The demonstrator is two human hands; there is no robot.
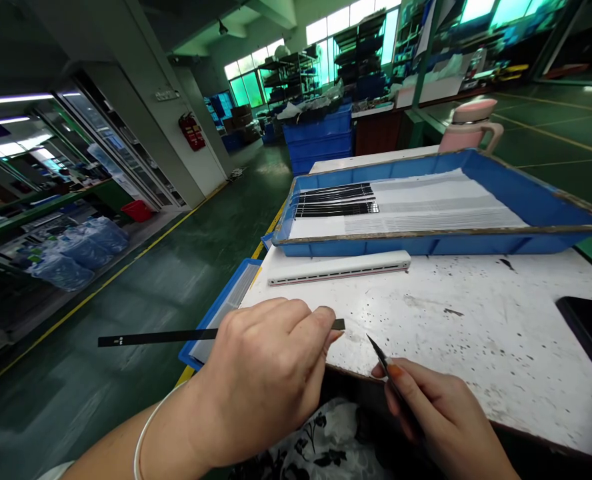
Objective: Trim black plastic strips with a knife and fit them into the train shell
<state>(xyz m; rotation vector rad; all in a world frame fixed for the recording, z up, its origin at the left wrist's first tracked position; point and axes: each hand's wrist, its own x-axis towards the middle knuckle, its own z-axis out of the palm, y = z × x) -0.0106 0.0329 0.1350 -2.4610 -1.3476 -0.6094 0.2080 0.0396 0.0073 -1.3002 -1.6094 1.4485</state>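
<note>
My left hand (271, 373) is closed round a thin black strip (161, 338), which sticks out far to the left and a little to the right of the fingers. Pinched in my right hand (426, 407) are dark pointed tweezers (380, 352), their tip up and left, a short way from the strip's right end and apart from it. Beyond both hands a long white slotted bar (341, 269) lies on the white table (426, 320). Behind it stands a blue tray (356, 245) holding black strips (333, 200) on white sheets.
A dark flat device (589, 340) lies at the table's right edge. The pink mug (469, 127) stands behind the tray. Below the table's left side is another blue tray (233, 283) with pale sheets. Stacked blue crates (321, 140) stand farther back.
</note>
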